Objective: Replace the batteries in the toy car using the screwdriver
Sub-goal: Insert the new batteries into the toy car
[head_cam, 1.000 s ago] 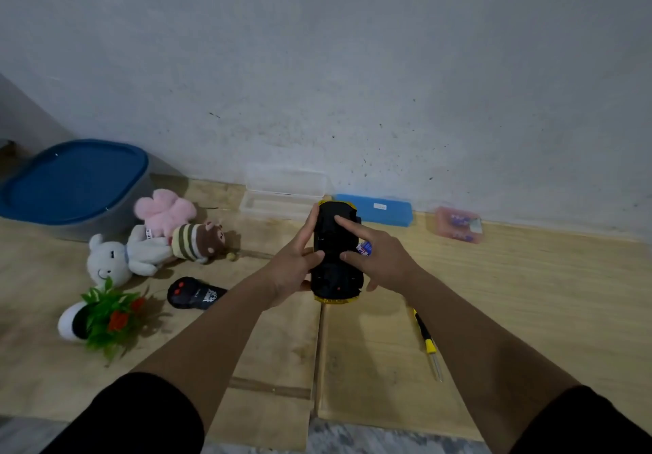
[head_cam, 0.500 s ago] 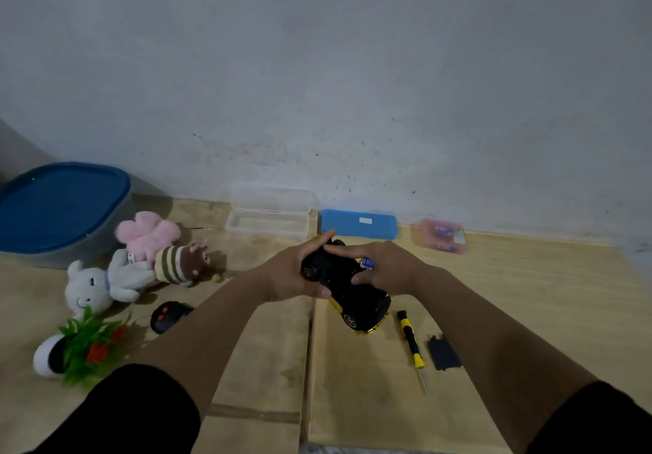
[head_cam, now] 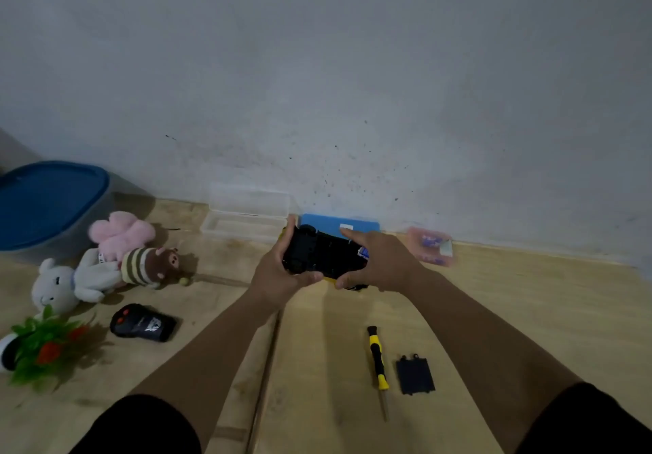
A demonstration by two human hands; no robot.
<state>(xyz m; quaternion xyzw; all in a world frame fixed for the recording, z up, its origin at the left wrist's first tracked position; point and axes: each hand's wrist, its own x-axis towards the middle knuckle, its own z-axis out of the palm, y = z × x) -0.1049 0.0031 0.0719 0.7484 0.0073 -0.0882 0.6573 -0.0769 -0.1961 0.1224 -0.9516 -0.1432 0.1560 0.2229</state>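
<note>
I hold the toy car (head_cam: 323, 253) upside down above the wooden table, its black underside facing me and a yellow edge showing below. My left hand (head_cam: 278, 273) grips its left end and my right hand (head_cam: 379, 263) grips its right end. A blue-and-white battery (head_cam: 363, 252) shows by my right fingers. The yellow-and-black screwdriver (head_cam: 376, 362) lies on the table below my right forearm, tip toward me. Right of it lies the black battery cover (head_cam: 415, 376).
A black remote (head_cam: 143, 323) lies left of my left arm. Plush toys (head_cam: 116, 263) and a plastic plant (head_cam: 38, 344) sit at the left, a blue-lidded tub (head_cam: 49, 203) behind them. A clear box (head_cam: 247, 213), blue case (head_cam: 340, 224) and pink packet (head_cam: 430, 243) line the wall.
The car has turned from lying lengthwise away from me to crosswise between both hands. The view shifted, so the screwdriver and battery cover now show fully.
</note>
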